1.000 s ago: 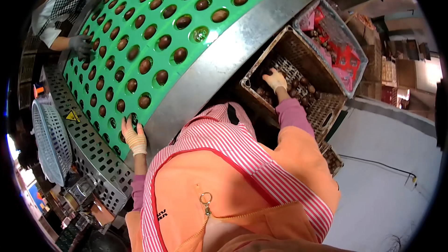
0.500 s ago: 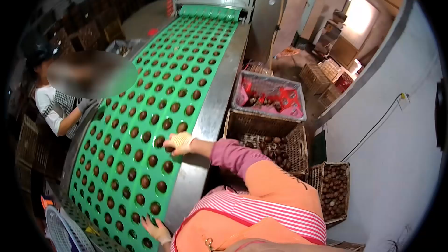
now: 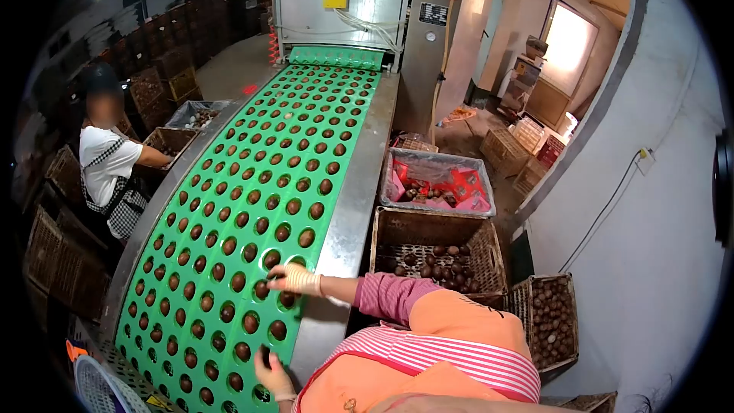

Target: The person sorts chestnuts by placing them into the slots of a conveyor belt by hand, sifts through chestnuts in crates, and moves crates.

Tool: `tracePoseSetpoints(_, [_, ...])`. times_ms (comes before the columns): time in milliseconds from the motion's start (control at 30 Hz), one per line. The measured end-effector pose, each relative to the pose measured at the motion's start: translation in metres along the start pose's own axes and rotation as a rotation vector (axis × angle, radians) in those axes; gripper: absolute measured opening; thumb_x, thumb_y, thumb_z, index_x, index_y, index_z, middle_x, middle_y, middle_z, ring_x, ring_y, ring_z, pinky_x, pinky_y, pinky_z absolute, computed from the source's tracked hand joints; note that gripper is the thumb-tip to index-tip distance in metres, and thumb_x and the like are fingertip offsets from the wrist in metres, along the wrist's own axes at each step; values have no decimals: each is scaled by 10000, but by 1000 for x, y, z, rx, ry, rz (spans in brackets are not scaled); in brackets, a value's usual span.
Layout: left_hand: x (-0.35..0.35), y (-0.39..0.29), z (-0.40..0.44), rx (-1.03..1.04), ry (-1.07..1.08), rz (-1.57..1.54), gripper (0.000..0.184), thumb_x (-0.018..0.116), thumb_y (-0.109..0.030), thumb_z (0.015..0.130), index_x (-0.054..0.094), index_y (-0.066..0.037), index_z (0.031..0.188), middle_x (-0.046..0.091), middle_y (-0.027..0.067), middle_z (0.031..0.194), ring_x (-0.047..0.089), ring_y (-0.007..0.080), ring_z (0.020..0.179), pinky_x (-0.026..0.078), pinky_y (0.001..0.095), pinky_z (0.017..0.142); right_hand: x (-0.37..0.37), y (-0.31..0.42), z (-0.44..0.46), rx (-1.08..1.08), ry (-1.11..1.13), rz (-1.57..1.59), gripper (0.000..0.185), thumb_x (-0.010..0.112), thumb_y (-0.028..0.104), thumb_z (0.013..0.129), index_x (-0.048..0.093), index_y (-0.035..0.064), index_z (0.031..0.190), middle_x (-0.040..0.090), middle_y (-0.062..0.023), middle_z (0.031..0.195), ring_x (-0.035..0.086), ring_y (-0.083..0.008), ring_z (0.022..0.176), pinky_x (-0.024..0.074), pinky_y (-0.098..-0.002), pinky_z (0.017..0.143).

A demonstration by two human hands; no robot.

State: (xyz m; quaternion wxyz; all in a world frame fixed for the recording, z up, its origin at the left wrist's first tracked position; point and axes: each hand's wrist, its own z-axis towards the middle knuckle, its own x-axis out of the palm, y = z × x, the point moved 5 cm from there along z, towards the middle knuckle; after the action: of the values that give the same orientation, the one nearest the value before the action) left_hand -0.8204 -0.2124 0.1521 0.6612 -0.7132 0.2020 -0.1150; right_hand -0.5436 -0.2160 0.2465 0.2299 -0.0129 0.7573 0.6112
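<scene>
A green belt (image 3: 229, 218) carries rows of round hollows, most with a round brown nut in them. My right hand (image 3: 297, 280), in a pale glove with bare fingertips, reaches over the belt's right side; its fingers are apart beside a nut (image 3: 261, 289) in a hollow. Lower down, at the belt's right edge, is my left hand (image 3: 274, 377), with its fingers bent round a small dark thing (image 3: 265, 353) that I cannot make out. Loose nuts lie in the brown crate (image 3: 485, 248) to the right.
A steel rim (image 3: 336, 248) runs along the belt. Beyond the brown crate is a lined bin (image 3: 440, 160) with red and pink bags. A crate full of nuts (image 3: 552, 321) stands at the right wall. Another person (image 3: 107, 157) works across the belt. A blue basket (image 3: 99, 386) is at lower left.
My right hand has left the brown crate and come over the belt, then moved slightly lower in view. My left hand stays by the belt's edge. The view has tilted up, and the co-worker's arm is now at a crate.
</scene>
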Motion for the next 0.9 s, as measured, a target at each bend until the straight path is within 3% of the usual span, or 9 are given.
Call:
tracePoseSetpoints(167, [61,-6,26,-63,220,-320,608,591,-185,939,307,-98,1469,542,71,1249,555,169,1008,487,301,813,87,3,-58,112,383,459,596,556,462,941,446,83,1387,573,-81,1226,524,-151,1084,427,-299,930])
tracePoseSetpoints(333, [51,19,13,59,125,-106,557,569,-102,946,323,-49,1443,504,81,1295,515,182,1108,434,299,950,123,-2,-74,83,504,576,736,524,484,955,243,95,1514,437,-110,1400,369,-231,1303,305,-339,1086])
tracePoseSetpoints(400, [37,15,-1,23,84,44,543,619,-269,927,404,-28,1363,526,122,1272,486,239,1187,392,326,1014,110,-13,-73,-133,486,383,571,536,425,952,409,43,1357,544,-152,1228,499,-254,1168,412,-366,983])
tracePoseSetpoints(433, [37,4,-3,274,-21,77,517,585,-319,943,423,-37,1344,593,120,1098,611,210,918,512,298,785,100,8,-77,-262,482,368,481,553,387,945,502,23,1254,610,-161,1109,586,-263,1060,480,-380,905])
tracePoseSetpoints(467, [32,14,-10,135,26,13,483,584,-320,941,433,-54,1314,567,92,1019,567,184,822,469,288,702,73,20,-72,-359,142,-249,393,605,318,888,548,34,1154,634,-135,978,628,-254,891,513,-388,780])
tracePoseSetpoints(500, [33,-3,-22,-50,67,-157,449,582,-321,939,442,-71,1285,540,64,939,523,157,725,426,278,618,65,-22,-57,-593,-60,-368,352,628,290,839,567,39,1078,625,-132,972,614,-258,856,507,-389,758])
tracePoseSetpoints(600, [35,-33,-48,-415,-22,-558,349,579,-325,934,472,-123,1198,459,-21,702,391,78,435,297,247,368,22,-30,-49,-421,-142,-521,288,626,181,815,578,37,1060,571,-182,1013,547,-346,946,444,-461,835])
tracePoseSetpoints(733, [15,-11,-70,-215,-146,-509,486,677,-195,866,469,-113,1298,573,20,914,566,112,667,455,266,504,7,-55,-61,-594,-303,-810,527,666,223,816,514,57,1292,472,-240,1310,418,-452,1221,369,-535,1024])
tracePoseSetpoints(900, [-75,-16,-80,160,-578,499,525,723,-88,760,543,-86,1253,572,165,1099,582,329,984,495,389,878,7,-57,-56,-602,-282,-783,480,672,193,820,534,51,1257,498,-201,1302,448,-429,1203,378,-513,1022])
